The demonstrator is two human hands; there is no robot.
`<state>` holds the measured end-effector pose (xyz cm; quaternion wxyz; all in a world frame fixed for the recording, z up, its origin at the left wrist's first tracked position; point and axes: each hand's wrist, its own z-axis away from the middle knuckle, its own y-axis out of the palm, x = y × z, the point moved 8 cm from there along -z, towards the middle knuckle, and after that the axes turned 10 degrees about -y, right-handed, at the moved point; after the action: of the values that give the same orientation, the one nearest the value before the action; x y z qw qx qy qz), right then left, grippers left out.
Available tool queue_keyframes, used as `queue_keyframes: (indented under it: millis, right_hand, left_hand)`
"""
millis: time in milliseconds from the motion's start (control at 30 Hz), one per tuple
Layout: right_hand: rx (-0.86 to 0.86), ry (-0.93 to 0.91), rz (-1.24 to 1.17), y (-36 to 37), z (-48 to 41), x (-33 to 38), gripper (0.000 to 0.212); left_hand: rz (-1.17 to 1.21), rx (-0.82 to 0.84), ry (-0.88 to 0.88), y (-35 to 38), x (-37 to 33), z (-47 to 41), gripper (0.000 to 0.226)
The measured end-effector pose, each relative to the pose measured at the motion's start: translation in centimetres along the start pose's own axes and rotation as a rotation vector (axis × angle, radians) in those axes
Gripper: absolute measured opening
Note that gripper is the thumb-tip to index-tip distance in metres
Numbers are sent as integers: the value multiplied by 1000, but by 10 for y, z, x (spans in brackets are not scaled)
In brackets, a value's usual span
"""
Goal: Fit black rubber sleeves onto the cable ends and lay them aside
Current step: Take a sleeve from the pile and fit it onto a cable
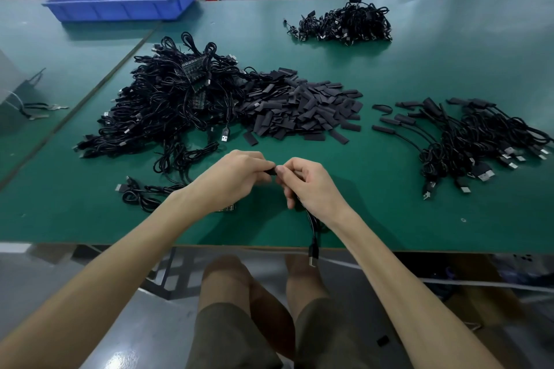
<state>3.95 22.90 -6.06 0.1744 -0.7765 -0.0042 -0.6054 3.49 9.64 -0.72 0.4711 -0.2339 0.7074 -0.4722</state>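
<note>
A: Nearest first?

B: Hanging off the near edge of the table (389,219), plug down: a cable (313,237), gripped in the curled fingers of the right hand (311,186). Pinched at the fingertips of the left hand (239,172), hard against the right thumb: a sleeve (272,171), just above the table.

A: Fitted yet?

B: Cannot tell (mostly hidden by fingers). Looks like mid-fitting, judging by the grip.

A: And progress overall?

B: Laid aside at right, well apart from the hands: a spread of done cables (467,135), sleeves on their ends. Left to do, by the look of it, far more: a big tangle (168,99) at left, touching a heap (299,105) of loose sleeves in the middle. Probably under halfway.

A: Anything in the way?

B: Near left, just beside the left forearm: a stray coil (141,193), likely to snag on a careless reach. Nothing between the hands and the done spread. Farther back, right of centre: another bundle (344,24), too small to say whether sleeved. At the far left: a blue bin (120,12), out of the working path.
</note>
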Motion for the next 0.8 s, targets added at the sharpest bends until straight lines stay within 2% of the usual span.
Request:
queue_keyframes:
  millis: [300,533,600,800]
  right_hand:
    - [-14,19,-21,-1,0,2,31]
    - [-25,6,-59,-2,1,5,30]
    - [-36,-5,-79,-2,2,7,28]
    - [-91,-11,-153,-7,1,6,26]
  left_hand:
    - [-99,1,77,-6,-11,2,20]
    - [32,-44,58,-2,-4,5,18]
    - [94,-80,39,-3,-1,4,23]
    - [266,-141,-125,0,19,3,29]
